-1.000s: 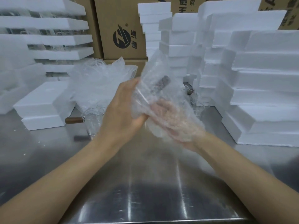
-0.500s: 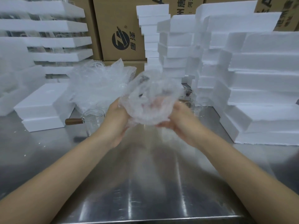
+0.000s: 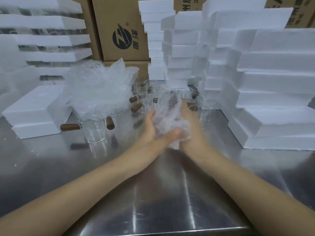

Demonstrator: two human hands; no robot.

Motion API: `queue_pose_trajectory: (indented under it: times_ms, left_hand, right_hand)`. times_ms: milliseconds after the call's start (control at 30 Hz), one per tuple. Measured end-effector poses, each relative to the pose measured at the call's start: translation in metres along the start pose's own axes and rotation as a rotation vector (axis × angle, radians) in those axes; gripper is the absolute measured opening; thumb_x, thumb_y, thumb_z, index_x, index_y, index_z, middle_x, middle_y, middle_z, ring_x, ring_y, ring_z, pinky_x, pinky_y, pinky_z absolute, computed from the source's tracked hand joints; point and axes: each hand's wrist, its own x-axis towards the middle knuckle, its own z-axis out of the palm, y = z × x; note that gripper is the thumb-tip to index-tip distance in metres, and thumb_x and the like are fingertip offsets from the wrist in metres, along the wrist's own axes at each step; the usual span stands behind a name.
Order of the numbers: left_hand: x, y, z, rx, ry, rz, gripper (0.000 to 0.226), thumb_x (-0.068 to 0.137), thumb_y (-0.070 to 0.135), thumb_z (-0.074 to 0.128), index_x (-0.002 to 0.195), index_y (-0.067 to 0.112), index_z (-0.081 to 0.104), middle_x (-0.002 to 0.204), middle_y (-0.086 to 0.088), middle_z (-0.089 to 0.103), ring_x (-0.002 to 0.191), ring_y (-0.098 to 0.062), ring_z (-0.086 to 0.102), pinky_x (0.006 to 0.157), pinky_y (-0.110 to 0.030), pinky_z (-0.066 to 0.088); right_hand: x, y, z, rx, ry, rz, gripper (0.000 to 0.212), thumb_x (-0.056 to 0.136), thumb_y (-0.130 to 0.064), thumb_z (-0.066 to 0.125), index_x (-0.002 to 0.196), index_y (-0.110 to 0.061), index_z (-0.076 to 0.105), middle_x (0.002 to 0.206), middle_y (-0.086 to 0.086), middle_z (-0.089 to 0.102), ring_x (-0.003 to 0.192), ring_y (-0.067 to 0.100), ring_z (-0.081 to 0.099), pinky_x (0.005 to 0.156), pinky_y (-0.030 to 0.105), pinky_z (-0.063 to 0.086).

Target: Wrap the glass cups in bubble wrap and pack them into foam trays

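2 hands [image 3: 172, 128] clutching bubble-wrapped cup [image 3: 167, 113], crumpled translucent wrap, brown handle showing through

Wrapped cup [image 3: 170, 114] lower now, down from chest height toward counter [image 3: 153, 193], further from camera. Bubble wrap bundle tighter, narrower, upright; loose flap seen a second ago now gathered in. Brown handle shows through wrap near top of bundle. Left hand [image 3: 150, 130] shifted from side of bundle to under its near left, palm up, thumb pressed across bundle's lower end. Right hand [image 3: 190, 123], earlier beneath wrap, now cups right side. Hands closer together, wrists nearly touching.
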Motion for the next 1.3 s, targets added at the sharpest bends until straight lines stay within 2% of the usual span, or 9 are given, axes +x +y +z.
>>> queue_pose_trajectory:
  times_ms: [100, 200, 300, 467, 567, 733, 933, 1100, 1300]
  left_hand:
    - [0.006, 0.006, -0.001, -0.049, 0.292, 0.040, 0.071, 0.081, 0.041, 0.072, 0.136, 0.015, 0.035, 0.118, 0.001, 0.063, 0.097, -0.005, 0.068, 0.078, -0.023, 0.055]
    - [0.009, 0.011, -0.013, -0.203, 0.340, 0.016, 0.033, 0.091, 0.006, 0.057, 0.124, 0.012, 0.057, 0.115, -0.013, 0.068, 0.104, -0.027, 0.067, 0.090, -0.044, 0.054]
    - [0.007, 0.016, -0.024, -0.245, 0.403, -0.029, 0.023, 0.085, -0.004, 0.049, 0.102, -0.003, 0.065, 0.097, -0.016, 0.070, 0.086, -0.030, 0.067, 0.066, -0.037, 0.052]
    - [0.008, 0.013, -0.022, -0.107, 0.406, -0.062, 0.022, 0.084, -0.009, 0.043, 0.098, -0.006, 0.060, 0.088, -0.018, 0.067, 0.078, -0.033, 0.062, 0.065, -0.037, 0.047]
    - [0.005, 0.014, -0.012, -0.084, 0.257, 0.039, 0.035, 0.092, 0.002, 0.052, 0.125, 0.010, 0.059, 0.117, -0.009, 0.069, 0.111, -0.025, 0.064, 0.099, -0.042, 0.048]
    - [0.001, 0.006, -0.007, 0.499, 0.136, 0.227, 0.079, 0.087, 0.046, 0.051, 0.154, 0.029, 0.014, 0.160, 0.018, 0.012, 0.144, 0.007, 0.010, 0.121, -0.037, 0.017]
    - [0.003, 0.015, -0.022, 0.220, 0.368, 0.239, 0.041, 0.090, -0.008, 0.047, 0.120, 0.016, 0.060, 0.110, -0.001, 0.071, 0.103, -0.013, 0.067, 0.088, -0.035, 0.052]
    - [0.012, 0.024, -0.036, -0.372, 0.211, -0.010, 0.033, 0.082, 0.010, 0.062, 0.114, 0.005, 0.066, 0.114, -0.017, 0.069, 0.104, -0.028, 0.067, 0.091, -0.037, 0.055]
    - [0.013, 0.027, -0.049, -0.182, -0.060, -0.162, 0.034, 0.083, 0.014, 0.066, 0.117, 0.010, 0.065, 0.103, -0.006, 0.073, 0.090, -0.018, 0.070, 0.069, -0.024, 0.056]
  right_hand:
    - [0.009, -0.010, 0.010, -0.061, 0.009, -0.020, 0.018, 0.090, -0.011, 0.054, 0.108, -0.015, 0.053, 0.096, -0.006, 0.059, 0.085, 0.009, 0.058, 0.072, 0.022, 0.042]
    - [0.014, -0.015, 0.008, 0.174, -0.054, 0.067, 0.036, 0.092, -0.013, 0.057, 0.128, -0.016, 0.055, 0.118, -0.004, 0.063, 0.104, 0.013, 0.059, 0.089, 0.027, 0.046]
    - [0.012, -0.018, 0.008, 0.397, -0.168, 0.079, 0.053, 0.083, -0.033, 0.064, 0.134, -0.024, 0.052, 0.127, -0.008, 0.059, 0.111, 0.008, 0.058, 0.094, 0.030, 0.049]
    - [0.008, -0.014, 0.016, 0.261, -0.095, 0.012, 0.055, 0.079, -0.022, 0.074, 0.130, -0.027, 0.053, 0.121, -0.010, 0.056, 0.104, -0.003, 0.054, 0.080, 0.013, 0.048]
    - [0.014, -0.009, 0.009, 0.221, 0.046, 0.060, 0.039, 0.080, -0.005, 0.064, 0.114, -0.023, 0.058, 0.107, -0.011, 0.064, 0.093, -0.004, 0.058, 0.082, 0.016, 0.047]
    - [0.021, 0.002, 0.002, 0.160, 0.174, 0.184, 0.023, 0.082, -0.007, 0.061, 0.100, -0.021, 0.056, 0.083, -0.013, 0.061, 0.075, -0.005, 0.058, 0.058, 0.009, 0.042]
    - [0.014, -0.011, 0.009, 0.393, -0.052, 0.172, 0.038, 0.081, -0.026, 0.072, 0.112, -0.022, 0.050, 0.107, -0.009, 0.061, 0.098, 0.011, 0.062, 0.077, 0.032, 0.054]
    - [0.017, -0.017, 0.001, 0.462, -0.126, 0.105, 0.061, 0.074, -0.042, 0.075, 0.128, -0.035, 0.048, 0.115, -0.014, 0.058, 0.097, 0.001, 0.058, 0.090, 0.031, 0.051]
    - [0.015, -0.013, 0.001, 0.460, -0.320, 0.190, 0.067, 0.065, -0.049, 0.076, 0.125, -0.035, 0.051, 0.120, -0.013, 0.064, 0.115, 0.012, 0.059, 0.105, 0.048, 0.041]
